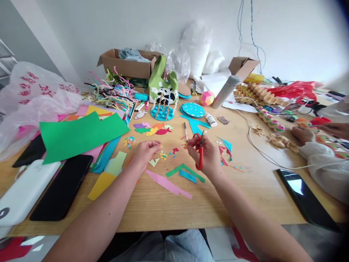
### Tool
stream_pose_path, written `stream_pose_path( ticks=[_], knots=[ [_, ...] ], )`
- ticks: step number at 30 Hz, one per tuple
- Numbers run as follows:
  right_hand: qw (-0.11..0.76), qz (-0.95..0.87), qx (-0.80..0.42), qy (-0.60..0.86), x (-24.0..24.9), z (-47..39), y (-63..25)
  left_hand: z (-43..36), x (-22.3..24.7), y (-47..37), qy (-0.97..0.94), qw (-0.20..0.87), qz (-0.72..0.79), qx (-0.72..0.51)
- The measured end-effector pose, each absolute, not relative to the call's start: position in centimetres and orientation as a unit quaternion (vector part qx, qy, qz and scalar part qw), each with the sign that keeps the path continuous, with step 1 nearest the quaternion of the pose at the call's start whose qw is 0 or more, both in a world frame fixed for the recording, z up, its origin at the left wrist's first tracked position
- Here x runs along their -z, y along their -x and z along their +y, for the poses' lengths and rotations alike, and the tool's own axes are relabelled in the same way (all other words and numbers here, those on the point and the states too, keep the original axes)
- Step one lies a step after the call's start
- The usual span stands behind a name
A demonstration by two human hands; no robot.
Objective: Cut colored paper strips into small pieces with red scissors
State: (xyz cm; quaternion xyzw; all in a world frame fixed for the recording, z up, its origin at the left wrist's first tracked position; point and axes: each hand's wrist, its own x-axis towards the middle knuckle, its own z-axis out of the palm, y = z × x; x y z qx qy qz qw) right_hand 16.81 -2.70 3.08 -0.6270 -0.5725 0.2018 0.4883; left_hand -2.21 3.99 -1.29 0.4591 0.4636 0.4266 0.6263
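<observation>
My right hand (205, 154) holds red-handled scissors (201, 154), blades pointing up and away, with a tiny orange piece pinched at its fingertips. Thumb and fingers pressed together, my left hand (148, 152) hovers over the table; anything between its fingertips is too small to make out. Between the hands lie small colored paper dots (173, 153). Beyond them rest several paper fish (154, 128) and a capped pen (185, 131). Nearer me are a green paper strip (191, 171), a blue strip (187, 176) and a long pink strip (169, 183).
Green paper sheets (81, 134) and a black phone (62, 187) lie left. Behind stand a panda bag (163, 87), blue discs (192, 110) and a grey bottle (226, 91). Another phone (305, 196), a white cable (261, 153) and another person's hands (304, 134) are right.
</observation>
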Motion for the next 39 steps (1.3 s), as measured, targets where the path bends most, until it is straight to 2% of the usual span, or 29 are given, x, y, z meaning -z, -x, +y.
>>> stream_pose_path(
  ticks=[7, 17, 21, 26, 29, 32, 35, 39],
  knots=[
    [0.427, -0.563, -0.177, 0.685, -0.9, -4.4, -22.7, 4.5, 2.4, 2.2, -0.719, 0.314, 0.495, -0.375],
    [0.336, -0.53, -0.048, 0.777, 0.0, -6.8, -26.5, 4.6, 3.8, 2.3, -0.796, 0.232, 0.453, -0.328],
    [0.304, -0.526, -0.011, 0.795, -0.3, -7.0, -26.7, 4.8, 3.7, 2.5, -0.8, 0.223, 0.45, -0.328],
    [0.302, -0.526, -0.029, 0.795, -0.2, -7.3, -27.1, 5.0, 3.0, 2.8, -0.772, 0.257, 0.472, -0.339],
    [0.31, -0.517, -0.01, 0.798, -0.5, -7.3, -27.2, 5.2, 2.6, 3.0, -0.73, 0.319, 0.481, -0.365],
    [0.338, -0.475, 0.014, 0.812, -1.6, -6.8, -26.8, 5.4, 2.3, 3.1, -0.641, 0.438, 0.482, -0.406],
    [0.421, -0.439, 0.02, 0.793, -3.2, -5.4, -25.8, 5.3, 1.5, 3.3, -0.573, 0.511, 0.477, -0.428],
    [0.561, -0.439, 0.021, 0.701, -5.1, -3.3, -22.8, 4.7, -0.1, 3.7, -0.619, 0.496, 0.476, -0.38]
  ],
)
